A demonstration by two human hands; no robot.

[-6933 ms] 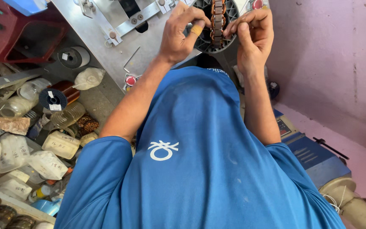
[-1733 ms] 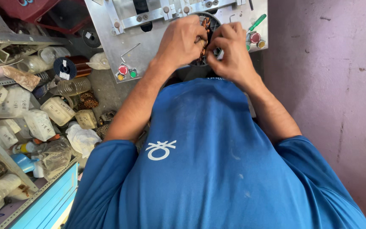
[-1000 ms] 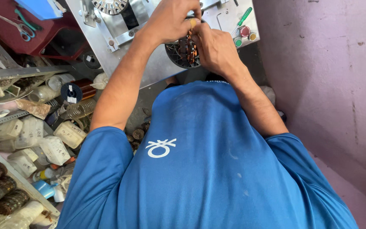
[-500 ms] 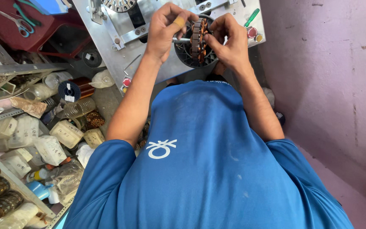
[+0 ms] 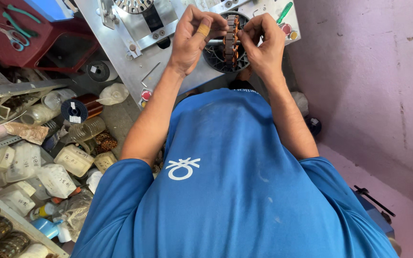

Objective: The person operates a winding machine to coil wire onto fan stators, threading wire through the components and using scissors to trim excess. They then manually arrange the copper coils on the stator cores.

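I hold a round motor stator [image 5: 230, 40] with copper windings, seen edge-on, above a grey metal machine plate [image 5: 135, 62]. My left hand [image 5: 192, 36] grips its left side; one fingertip carries a tan bandage. On the right side my right hand [image 5: 264, 43] pinches the stator with thumb and fingers. A short metal shaft sticks out of the stator toward my left hand. Behind it lies a dark ring-shaped fixture [image 5: 216, 57] on the plate. My blue shirt fills the lower part of the view.
Left of me lie many white plastic containers [image 5: 53, 179], a blue wire spool [image 5: 75, 111] and clear jars. Scissors [image 5: 8, 33] and green-handled pliers [image 5: 20, 21] rest on a red stand. A green screwdriver [image 5: 284, 12] and coloured buttons sit on the plate. A pink wall [image 5: 374, 86] rises at right.
Over the last second both hands lifted the stator and turned it from facing the camera to edge-on; the view shifted slightly. Both hands keep their hold.
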